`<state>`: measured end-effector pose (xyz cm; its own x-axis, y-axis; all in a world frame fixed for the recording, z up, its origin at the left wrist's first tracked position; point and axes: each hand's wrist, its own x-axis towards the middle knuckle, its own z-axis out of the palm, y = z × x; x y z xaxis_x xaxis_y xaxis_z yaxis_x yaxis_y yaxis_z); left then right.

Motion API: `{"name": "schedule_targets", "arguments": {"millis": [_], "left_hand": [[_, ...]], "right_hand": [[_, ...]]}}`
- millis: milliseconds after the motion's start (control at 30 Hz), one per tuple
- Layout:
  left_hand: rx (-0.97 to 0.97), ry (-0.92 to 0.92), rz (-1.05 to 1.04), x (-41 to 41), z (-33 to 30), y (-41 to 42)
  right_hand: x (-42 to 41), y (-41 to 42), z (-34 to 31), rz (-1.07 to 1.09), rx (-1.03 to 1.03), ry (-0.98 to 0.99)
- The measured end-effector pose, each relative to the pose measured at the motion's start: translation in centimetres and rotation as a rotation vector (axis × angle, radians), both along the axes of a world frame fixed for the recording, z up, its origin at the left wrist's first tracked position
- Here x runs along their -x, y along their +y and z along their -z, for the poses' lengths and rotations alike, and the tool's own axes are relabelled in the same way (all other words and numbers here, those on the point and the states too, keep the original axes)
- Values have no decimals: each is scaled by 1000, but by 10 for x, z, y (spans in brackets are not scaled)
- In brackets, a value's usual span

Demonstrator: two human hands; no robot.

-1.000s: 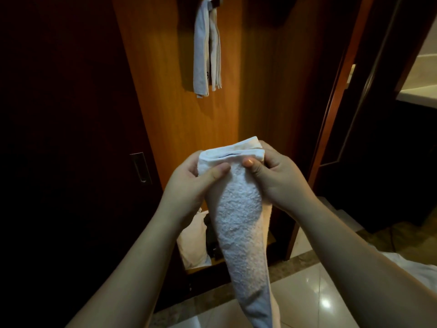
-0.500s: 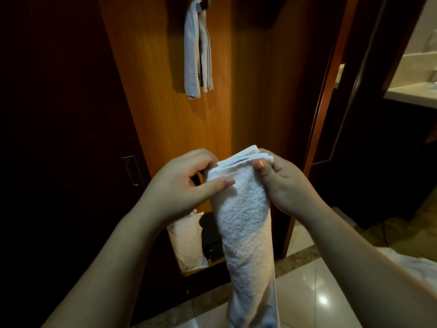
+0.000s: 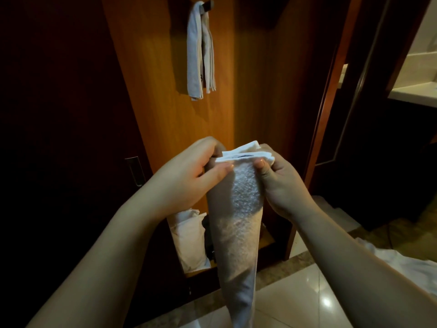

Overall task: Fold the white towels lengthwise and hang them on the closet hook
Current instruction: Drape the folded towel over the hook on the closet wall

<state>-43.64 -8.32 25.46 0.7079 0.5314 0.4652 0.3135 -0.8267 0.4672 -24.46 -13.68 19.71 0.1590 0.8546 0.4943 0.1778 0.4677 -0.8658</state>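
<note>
Both my left hand (image 3: 186, 176) and right hand (image 3: 281, 178) pinch the folded towel (image 3: 241, 209); I should align its top edges before reaching for the hook (image 3: 208, 7).

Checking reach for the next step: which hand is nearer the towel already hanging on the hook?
Left, though only slightly. The left hand sits almost straight below the hanging towel; the right hand is below it and off to the right.

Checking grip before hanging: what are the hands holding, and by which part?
Both the left hand and the right hand pinch the folded white towel at its top edge, one at each corner.
</note>
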Motion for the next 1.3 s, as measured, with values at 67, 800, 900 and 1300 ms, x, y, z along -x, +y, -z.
{"name": "schedule_targets", "arguments": {"millis": [67, 800, 900, 1300], "left_hand": [[-7, -8, 5, 1, -2, 2], [1044, -524, 255, -22, 56, 29], [1063, -584, 267, -29, 46, 34], [953, -725, -183, -23, 13, 75]], "right_hand": [[3, 2, -2, 40, -45, 13], [-5, 19, -20, 122, 53, 219], [-24, 26, 7, -177, 432, 572], [1, 26, 106, -172, 522, 359]]}}
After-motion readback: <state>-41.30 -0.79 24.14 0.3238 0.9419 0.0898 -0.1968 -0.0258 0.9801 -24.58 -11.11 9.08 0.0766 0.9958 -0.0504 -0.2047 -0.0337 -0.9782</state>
